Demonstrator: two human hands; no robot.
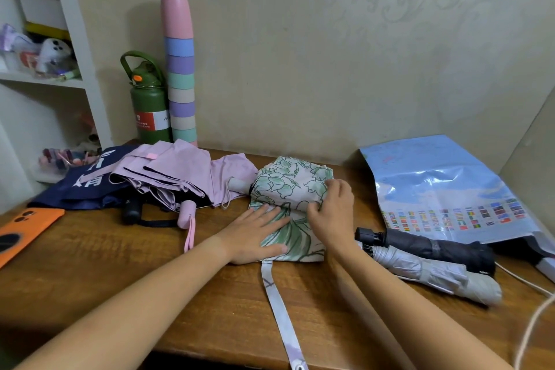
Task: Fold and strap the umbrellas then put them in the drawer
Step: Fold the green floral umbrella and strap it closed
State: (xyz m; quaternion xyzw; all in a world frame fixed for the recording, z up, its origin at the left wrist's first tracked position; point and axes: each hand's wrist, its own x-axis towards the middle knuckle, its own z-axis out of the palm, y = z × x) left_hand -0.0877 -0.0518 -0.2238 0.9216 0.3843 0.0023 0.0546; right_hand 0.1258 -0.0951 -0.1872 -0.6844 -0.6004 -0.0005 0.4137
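So the floral umbrella (288, 189) sits about mid-bench, a bit toward the back edge, canopy bunched up in green-leaf print; its strap (280, 315) trails loose from under the fabric straight toward the front edge, snap end right at the lip. Left hand (258, 237) is pressed flat on the near part of the canopy, fingers (270, 213) spread apart and not gripping anything, just pinning the cloth down; right hand (330, 213) is on the right side of the same bundle with its fingers curled together, pinching a fold of the fabric.

Toward the back left corner there's a pink umbrella (177, 177) lying loose and unfolded, its handle (186, 213) pointing at the front edge with the wrist loop hanging off it; half under it is a navy umbrella (81, 189) with white lettering, black handle poking out beside the pink one. On the right side of the bench two umbrellas lie side by side and touching: a black umbrella (429, 246) and a grey umbrella (432, 273), both rolled up; can't tell if their straps are fastened.

Other stuff: green bottle (148, 105) and a stack of pastel cups (180, 69) against the wall at the back left; an orange phone (21, 231) at the left edge; a blue plastic bag (441, 189) at the right back; a pale cable (531, 315) near the front right corner.
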